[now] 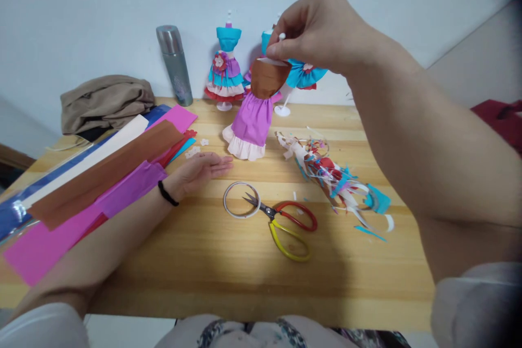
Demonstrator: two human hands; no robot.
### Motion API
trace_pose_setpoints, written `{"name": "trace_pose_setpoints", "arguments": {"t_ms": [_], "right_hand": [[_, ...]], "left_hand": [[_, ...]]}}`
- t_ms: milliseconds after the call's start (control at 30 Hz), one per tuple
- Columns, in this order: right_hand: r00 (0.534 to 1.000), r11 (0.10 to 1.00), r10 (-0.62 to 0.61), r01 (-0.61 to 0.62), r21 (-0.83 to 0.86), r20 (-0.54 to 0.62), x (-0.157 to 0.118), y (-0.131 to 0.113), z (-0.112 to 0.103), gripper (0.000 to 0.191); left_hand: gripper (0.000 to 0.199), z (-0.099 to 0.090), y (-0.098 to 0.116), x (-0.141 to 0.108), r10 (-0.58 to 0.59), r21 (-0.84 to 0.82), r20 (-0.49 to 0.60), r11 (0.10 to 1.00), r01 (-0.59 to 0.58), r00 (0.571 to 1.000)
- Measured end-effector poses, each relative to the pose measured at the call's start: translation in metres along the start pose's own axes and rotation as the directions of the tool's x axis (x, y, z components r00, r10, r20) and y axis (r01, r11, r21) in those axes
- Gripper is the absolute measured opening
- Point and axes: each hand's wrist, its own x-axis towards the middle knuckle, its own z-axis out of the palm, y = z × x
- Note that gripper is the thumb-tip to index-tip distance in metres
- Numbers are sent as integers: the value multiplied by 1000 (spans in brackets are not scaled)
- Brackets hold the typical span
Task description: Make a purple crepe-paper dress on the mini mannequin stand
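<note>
My right hand (pixel 314 32) pinches the neck of a small dress form (pixel 261 111) and holds it up, tilted, over the table. The form wears a brown paper bodice, a purple skirt and a pale pink ruffle at the hem. Its white knob shows between my fingers; its base is hidden. My left hand (pixel 206 168) is low over the tabletop, palm partly turned up, fingers stretched out and nothing in them. Just right of that hand lie a ring of tape (pixel 224 201) and scissors (pixel 271 211) with one red and one yellow handle, the blades pointing into the ring.
Coloured crepe paper sheets (pixel 110 171) lie at left, beside a folded brown cloth (pixel 106 100). A grey flask (pixel 175 65) and two dressed forms, one in a blue dress (pixel 226 73), stand along the wall. Paper scraps (pixel 334 174) are heaped at right.
</note>
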Motion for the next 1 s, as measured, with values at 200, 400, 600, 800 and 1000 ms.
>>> {"name": "trace_pose_setpoints", "arguments": {"t_ms": [200, 400, 600, 800, 1000], "right_hand": [[997, 999, 45, -46, -11, -62, 1, 6, -8, 9], [984, 983, 148, -158, -93, -100, -3, 1, -12, 14], [980, 986, 139, -150, -72, -142, -2, 2, -10, 10], [982, 987, 139, -148, -65, -127, 2, 7, -4, 9], [968, 974, 183, -202, -104, -170, 3, 6, 3, 11]], "left_hand": [[9, 23, -14, 14, 28, -159, 50, 987, -20, 998], [7, 37, -19, 24, 170, -249, 14, 955, -161, 985], [9, 39, -18, 34, 200, -256, -87, 942, -216, 976], [9, 40, -11, 37, 207, -239, -63, 947, -216, 976], [12, 33, -7, 43, 226, -261, -156, 930, -261, 962]]}}
